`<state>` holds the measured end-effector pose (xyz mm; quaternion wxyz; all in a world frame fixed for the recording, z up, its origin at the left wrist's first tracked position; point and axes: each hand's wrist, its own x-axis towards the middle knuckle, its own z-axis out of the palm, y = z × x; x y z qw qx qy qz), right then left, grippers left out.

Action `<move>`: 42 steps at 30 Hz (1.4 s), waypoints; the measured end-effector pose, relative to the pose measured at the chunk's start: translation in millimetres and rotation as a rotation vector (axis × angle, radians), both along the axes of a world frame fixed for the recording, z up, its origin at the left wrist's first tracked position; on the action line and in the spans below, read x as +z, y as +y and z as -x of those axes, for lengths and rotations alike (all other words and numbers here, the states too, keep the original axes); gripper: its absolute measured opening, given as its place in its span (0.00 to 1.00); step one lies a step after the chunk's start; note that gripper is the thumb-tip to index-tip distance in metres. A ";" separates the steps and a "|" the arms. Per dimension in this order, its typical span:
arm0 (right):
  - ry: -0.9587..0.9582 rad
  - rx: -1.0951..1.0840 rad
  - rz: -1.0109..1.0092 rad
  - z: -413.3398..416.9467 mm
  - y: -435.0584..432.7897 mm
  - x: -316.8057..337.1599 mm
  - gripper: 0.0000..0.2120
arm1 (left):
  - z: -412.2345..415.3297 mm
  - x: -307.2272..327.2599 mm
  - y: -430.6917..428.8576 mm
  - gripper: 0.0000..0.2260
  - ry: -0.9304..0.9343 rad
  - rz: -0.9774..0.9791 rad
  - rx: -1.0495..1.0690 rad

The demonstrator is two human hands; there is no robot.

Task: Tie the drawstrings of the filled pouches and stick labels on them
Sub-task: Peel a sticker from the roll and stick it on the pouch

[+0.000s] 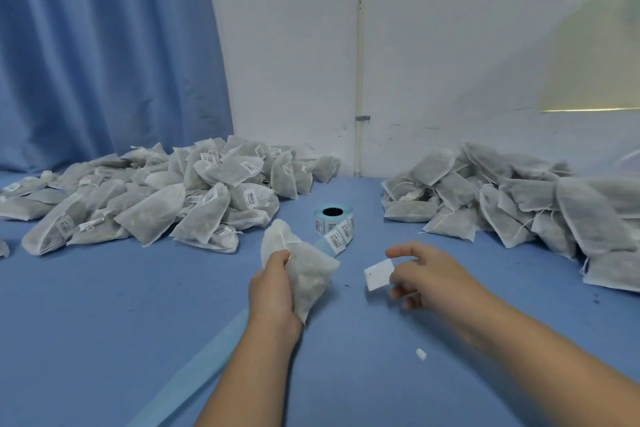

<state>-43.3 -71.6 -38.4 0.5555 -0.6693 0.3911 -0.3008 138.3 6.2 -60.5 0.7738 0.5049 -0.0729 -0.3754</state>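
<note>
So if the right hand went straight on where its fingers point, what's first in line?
Likely the pouch in the left hand, with the right hand's pinched label touching first. Depth is uncertain.

Blue tablecloth (104, 305); blue curtain (86, 45); grey-white pouches (156, 204); white label (379, 274); barcoded roll (334, 222), light-blue backing.

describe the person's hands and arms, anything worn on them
Both are bare. The left hand and right hand wear no gloves, and no sleeve shows on the left forearm or right forearm up to the frame edge. No watch, ring, bracelet or marking is visible. The right hand is slightly blurred, so fine detail there is uncertain.
</note>
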 end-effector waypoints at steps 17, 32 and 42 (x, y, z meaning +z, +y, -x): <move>-0.694 0.042 -0.082 79.1 46.8 15.8 0.14 | 121.0 12.5 26.1 0.10 -0.901 -0.017 -0.572; -0.167 -0.408 0.595 82.5 48.3 3.1 0.17 | 124.5 7.6 18.9 0.02 -0.899 -0.107 -0.225; 0.002 -0.393 0.851 73.2 54.2 -4.9 0.21 | 133.4 5.4 18.0 0.05 -1.020 -0.070 -0.161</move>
